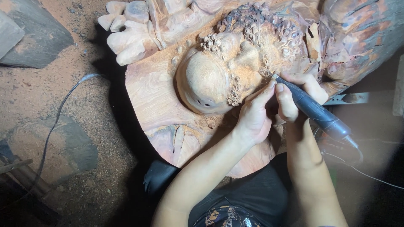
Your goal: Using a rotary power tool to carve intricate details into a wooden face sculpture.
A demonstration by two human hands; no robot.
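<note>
A large pale wooden carving [168, 96] with a rounded head shape [206, 82] and curly relief work fills the middle of the head view. My right hand [296, 94] grips a dark blue-grey rotary carving tool [313, 110] like a pen, its tip touching the wood beside the curls. My left hand [254, 113] rests on the carving, its thumb and fingers steadying the tool's tip from the left. A cable leaves the tool's rear end toward the right.
Reddish sawdust covers the floor [88, 84]. A thin cable [54, 122] runs across it at left. Dark stone-like blocks [29, 33] lie at upper left, flat slabs [50, 147] at lower left. A metal blade-like piece [347, 98] lies at right.
</note>
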